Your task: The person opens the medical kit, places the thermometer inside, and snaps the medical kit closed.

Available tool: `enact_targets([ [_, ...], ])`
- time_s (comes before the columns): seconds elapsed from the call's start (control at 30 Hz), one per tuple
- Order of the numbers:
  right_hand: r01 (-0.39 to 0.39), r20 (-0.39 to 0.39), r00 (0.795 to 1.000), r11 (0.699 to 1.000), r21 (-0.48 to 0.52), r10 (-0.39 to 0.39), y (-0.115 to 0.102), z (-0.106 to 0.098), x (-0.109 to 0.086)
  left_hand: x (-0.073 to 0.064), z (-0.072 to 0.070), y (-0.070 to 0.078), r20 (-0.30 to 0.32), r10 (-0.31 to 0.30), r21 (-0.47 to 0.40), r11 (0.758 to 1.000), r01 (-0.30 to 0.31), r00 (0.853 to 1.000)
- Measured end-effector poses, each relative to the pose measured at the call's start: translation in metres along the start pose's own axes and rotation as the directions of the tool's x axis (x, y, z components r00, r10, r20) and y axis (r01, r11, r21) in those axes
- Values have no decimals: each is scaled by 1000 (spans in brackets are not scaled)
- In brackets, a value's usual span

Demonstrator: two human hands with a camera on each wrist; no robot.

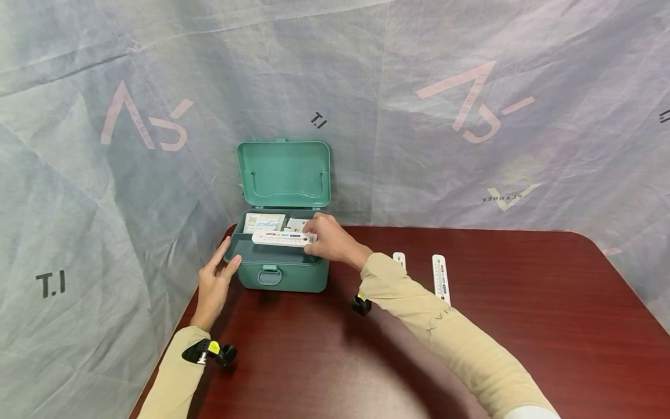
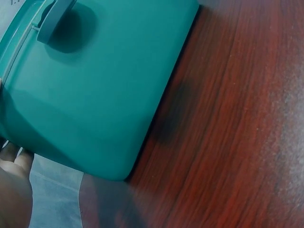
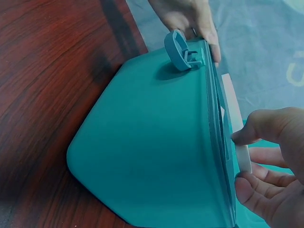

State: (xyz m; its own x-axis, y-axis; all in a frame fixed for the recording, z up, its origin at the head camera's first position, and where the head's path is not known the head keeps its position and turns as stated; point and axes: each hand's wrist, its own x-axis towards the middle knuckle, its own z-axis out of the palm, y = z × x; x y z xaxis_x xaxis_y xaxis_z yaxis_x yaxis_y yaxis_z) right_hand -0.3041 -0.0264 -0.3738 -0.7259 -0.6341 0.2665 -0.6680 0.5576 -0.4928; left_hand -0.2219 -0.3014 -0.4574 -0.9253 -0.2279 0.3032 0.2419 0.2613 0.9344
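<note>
At the left, the left hand (image 1: 211, 285) is resting against the near left corner of the teal box (image 1: 293, 280), its thumb and forefinger reaching out straight and standing apart, the tips touching the rim. The left wrist view is showing that hand only at its edge, while giving a close look at the front wall and the latch (image 2: 59, 21). Above the box, the open lid (image 1: 285, 171) is standing up at the back. Only the head view is revealing the printed packet (image 1: 264, 222) lying in the rear left of the tray and a smaller packet (image 1: 296, 224) beside it.

Over the tray, the white marked strip (image 1: 277, 238) is lying crosswise in the right hand (image 1: 335, 241), its scale facing up toward the head camera. The right wrist view is showing the strip edge-on, with the thumb and fingers clamping its right end; whether it is touching the tray, I cannot tell. Farther right, two similar strips are resting on the red-brown table (image 1: 293, 361): one partly hidden strip (image 1: 399, 259) behind the sleeve (image 1: 445, 326), then another strip (image 1: 440, 276) just beside it.
</note>
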Motion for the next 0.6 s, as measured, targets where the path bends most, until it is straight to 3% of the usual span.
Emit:
enact_targets([
  [0.33, -29, 29, 999, 999, -28, 30, -3, 1, 7, -6, 3, 28, 14, -27, -20, 999, 27, 1000],
  [0.6, -40, 39, 998, 999, -29, 41, -1, 6, 11, -8, 4, 30, 19, -24, -17, 1000, 25, 1000],
])
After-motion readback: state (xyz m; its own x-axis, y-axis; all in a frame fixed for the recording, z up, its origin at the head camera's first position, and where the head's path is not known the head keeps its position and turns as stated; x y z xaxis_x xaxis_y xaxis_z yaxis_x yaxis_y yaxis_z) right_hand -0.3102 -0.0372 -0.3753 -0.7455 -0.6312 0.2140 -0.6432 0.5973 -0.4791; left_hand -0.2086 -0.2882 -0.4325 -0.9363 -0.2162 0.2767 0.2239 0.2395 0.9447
